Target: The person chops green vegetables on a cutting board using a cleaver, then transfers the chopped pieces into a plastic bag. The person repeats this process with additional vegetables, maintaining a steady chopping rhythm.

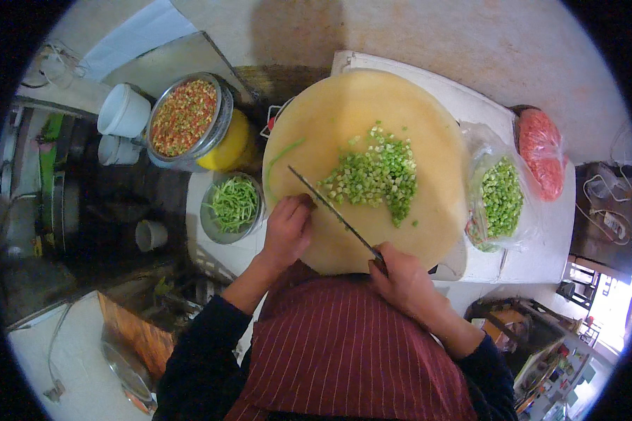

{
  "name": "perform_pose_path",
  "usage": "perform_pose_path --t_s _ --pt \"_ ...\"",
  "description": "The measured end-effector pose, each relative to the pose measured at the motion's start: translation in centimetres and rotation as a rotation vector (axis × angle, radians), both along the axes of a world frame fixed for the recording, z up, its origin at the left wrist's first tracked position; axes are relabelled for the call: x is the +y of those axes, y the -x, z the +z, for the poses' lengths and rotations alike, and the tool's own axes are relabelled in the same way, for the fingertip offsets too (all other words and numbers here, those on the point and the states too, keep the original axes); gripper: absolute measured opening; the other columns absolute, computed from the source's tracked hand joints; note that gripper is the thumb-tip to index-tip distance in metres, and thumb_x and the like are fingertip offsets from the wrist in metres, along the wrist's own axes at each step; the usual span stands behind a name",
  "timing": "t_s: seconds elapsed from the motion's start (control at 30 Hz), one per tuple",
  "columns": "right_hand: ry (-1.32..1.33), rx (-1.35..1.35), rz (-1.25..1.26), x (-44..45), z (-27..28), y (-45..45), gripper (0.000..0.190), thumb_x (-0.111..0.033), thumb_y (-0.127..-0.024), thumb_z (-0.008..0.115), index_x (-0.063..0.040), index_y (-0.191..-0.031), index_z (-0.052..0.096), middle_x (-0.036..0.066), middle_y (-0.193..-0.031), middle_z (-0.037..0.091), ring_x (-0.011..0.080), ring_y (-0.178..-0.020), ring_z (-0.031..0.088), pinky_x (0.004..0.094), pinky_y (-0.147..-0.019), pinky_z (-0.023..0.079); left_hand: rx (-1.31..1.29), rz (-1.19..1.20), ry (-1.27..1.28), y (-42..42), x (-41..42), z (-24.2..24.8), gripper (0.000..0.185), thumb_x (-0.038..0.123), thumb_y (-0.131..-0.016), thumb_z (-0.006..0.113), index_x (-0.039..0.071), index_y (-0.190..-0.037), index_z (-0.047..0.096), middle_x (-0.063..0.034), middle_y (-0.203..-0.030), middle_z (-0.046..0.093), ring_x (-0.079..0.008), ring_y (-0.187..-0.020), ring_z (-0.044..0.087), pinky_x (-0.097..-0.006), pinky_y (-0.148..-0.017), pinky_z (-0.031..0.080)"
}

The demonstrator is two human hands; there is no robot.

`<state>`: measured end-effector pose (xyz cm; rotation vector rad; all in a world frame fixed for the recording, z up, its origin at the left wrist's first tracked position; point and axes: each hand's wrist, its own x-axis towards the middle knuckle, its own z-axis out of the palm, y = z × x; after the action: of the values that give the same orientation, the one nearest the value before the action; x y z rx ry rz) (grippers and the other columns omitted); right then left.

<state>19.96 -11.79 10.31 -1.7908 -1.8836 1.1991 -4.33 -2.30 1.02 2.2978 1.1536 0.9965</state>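
Note:
A large round cutting board (432,231) fills the middle of the view, with a pile of chopped green vegetable pieces (374,173) on it. My right hand (403,271) is closed around the handle of a knife (339,216), whose blade points up and left across the board, edge-on to the camera. At the board's lower left, just left of the blade, rests my left hand (290,226) with curled fingers; whether it holds anything is hidden. Above it a thin green stalk (284,151) curves along the board's left edge.
Left of the board are a bowl of green strips (234,204), a metal basin of chopped red and yellow pieces (185,118) and white buckets (124,111). On the right lie a plastic bag of chopped green pieces (501,197) and a bag of red-pink food (541,155). A wall stands behind.

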Motion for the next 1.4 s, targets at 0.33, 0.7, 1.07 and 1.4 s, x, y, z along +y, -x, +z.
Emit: perform_pose_path --t_s 0.33,0.7,1.07,1.4 --pt "0.051 0.018 0.026 -0.3 0.4 -0.7 0.019 -0.016 -0.097 0.062 -0.001 -0.103 0.052 0.03 -0.084 0.065 0.0523 -0.084 0.065 0.0599 -0.075 0.052 0.03 0.01 -0.066 0.2 0.0 -0.1 0.027 -0.006 -0.071 0.067 -0.001 -0.097 0.064 -0.02 -0.101 0.064 -0.0427 -0.096 0.062 -0.0487 -0.083 0.052" --pt "0.124 0.029 -0.162 -0.2 1.1 -2.4 0.022 -0.021 -0.097 0.064 -0.001 -0.1 0.055 0.027 -0.082 0.066 0.0506 -0.08 0.065 0.0562 -0.071 0.05 0.172 0.019 -0.059 3.2 2.8 2.1 0.037 -0.007 -0.07 0.063 0.004 -0.105 0.066 -0.0128 -0.115 0.066 -0.0374 -0.108 0.061 -0.0466 -0.092 0.051" --pt "0.081 0.018 -0.102 -1.2 1.0 -2.4 0.021 -0.018 -0.095 0.066 -0.001 -0.105 0.057 0.028 -0.083 0.067 0.0496 -0.083 0.067 0.0545 -0.073 0.053 0.231 0.099 0.054 2.6 2.8 0.7 0.04 0.002 -0.078 0.073 0.005 -0.117 0.067 -0.013 -0.108 0.067 -0.0356 -0.096 0.063 -0.0463 -0.084 0.051" --pt "0.05 0.054 -0.063 -1.5 2.4 -2.4 0.02 -0.016 -0.096 0.065 -0.002 -0.109 0.057 0.027 -0.086 0.067 0.0502 -0.083 0.066 0.0535 -0.073 0.053 0.116 0.138 0.184 5.0 3.8 3.5 0.04 0.0 -0.08 0.07 0.005 -0.119 0.065 -0.0143 -0.111 0.068 -0.0362 -0.107 0.063 -0.045 -0.092 0.052"
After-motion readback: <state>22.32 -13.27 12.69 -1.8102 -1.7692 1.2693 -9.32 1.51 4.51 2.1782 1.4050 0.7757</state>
